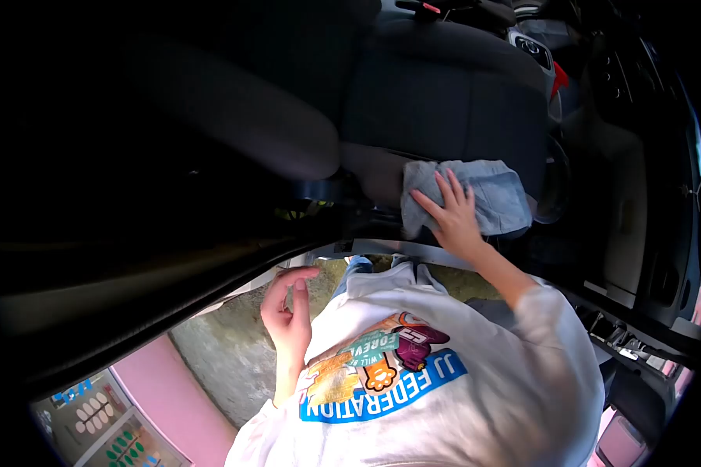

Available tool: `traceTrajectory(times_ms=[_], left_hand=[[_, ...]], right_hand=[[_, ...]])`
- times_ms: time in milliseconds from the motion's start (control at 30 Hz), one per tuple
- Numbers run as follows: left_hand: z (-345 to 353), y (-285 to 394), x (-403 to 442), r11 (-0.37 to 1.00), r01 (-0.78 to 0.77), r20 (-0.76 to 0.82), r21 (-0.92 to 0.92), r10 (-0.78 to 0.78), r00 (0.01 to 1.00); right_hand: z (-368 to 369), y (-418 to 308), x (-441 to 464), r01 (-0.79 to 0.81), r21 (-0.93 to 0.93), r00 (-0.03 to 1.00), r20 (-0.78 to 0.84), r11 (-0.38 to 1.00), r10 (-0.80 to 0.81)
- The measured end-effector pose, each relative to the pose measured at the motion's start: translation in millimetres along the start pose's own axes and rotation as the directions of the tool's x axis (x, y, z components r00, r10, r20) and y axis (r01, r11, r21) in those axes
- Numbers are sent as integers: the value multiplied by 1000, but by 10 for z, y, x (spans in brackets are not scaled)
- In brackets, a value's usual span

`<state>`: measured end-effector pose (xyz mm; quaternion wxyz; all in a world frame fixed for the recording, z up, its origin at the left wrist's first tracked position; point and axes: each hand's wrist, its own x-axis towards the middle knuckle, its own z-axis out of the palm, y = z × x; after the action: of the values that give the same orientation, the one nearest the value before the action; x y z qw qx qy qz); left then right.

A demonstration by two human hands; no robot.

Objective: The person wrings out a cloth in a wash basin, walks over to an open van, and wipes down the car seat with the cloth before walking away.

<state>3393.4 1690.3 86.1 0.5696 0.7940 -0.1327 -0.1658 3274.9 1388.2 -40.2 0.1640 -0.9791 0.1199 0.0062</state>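
My right hand [453,214] lies on a grey-blue cloth [502,194], its fingers spread and flat. The cloth covers part of the near side of a dark car seat cushion [444,101], draping over its lower side trim. My left hand [287,307] is held in the air by the door opening, left of my body. Its fingers are loosely bent with the thumb apart, and I see nothing in it.
The dark seat backrest [265,117] rises on the left. A gear selector [531,48] and a red object [559,78] sit beyond the seat. The door sill [350,247] runs between me and the seat, with concrete ground [226,366] below. A pink panel [167,389] stands lower left.
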Motion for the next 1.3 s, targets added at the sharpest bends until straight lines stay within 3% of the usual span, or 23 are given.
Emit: traceTrajectory(times_ms=[233, 367, 467, 567, 700, 767, 900, 1033, 1133, 1167, 1233, 1300], left_hand=[[64, 69, -60, 999, 24, 67, -37, -21, 998], [78, 131, 8, 1000, 13, 128, 25, -17, 992], [32, -23, 28, 998, -37, 92, 53, 32, 995], [-23, -138, -11, 1000, 26, 39, -13, -26, 999], [-85, -232, -152, 998, 44, -26, -45, -45, 999], [-98, -267, -202, 997, 50, -27, -64, -52, 998], [-28, -211, -174, 993, 71, 57, -92, -66, 996], [155, 9, -51, 999, 23, 154, 30, -27, 988], [226, -17, 35, 997, -80, 208, 20, 74, 975], [238, -41, 55, 997, -79, 218, 17, 73, 973], [239, -89, 56, 996, -88, 204, 22, 82, 975], [194, -125, 8, 999, -44, 183, 25, 39, 982]], right_hand=[[632, -493, 1605, 130, 41, 979, -165, 991, -122], [362, -316, 955, 175, 104, 972, -175, 979, -155], [82, 237, -40, 56, -7, 978, -200, 998, -57], [-216, 919, -919, -206, -128, 961, -215, 970, 176], [-11, 884, -810, -374, -56, 889, -307, 926, 340], [105, 512, -412, -349, -37, 897, -302, 937, 322], [448, -240, 678, -97, 109, 945, -300, 989, 126], [641, -749, 1194, 39, 123, 929, -369, 992, 9], [403, -478, 549, 99, 94, 933, -354, 991, -60], [306, -347, 215, 52, 78, 951, -310, 996, -25], [344, 123, -471, 15, -1, 911, -413, 1000, -14], [245, 556, -1024, -51, -113, 918, -396, 992, 2]])
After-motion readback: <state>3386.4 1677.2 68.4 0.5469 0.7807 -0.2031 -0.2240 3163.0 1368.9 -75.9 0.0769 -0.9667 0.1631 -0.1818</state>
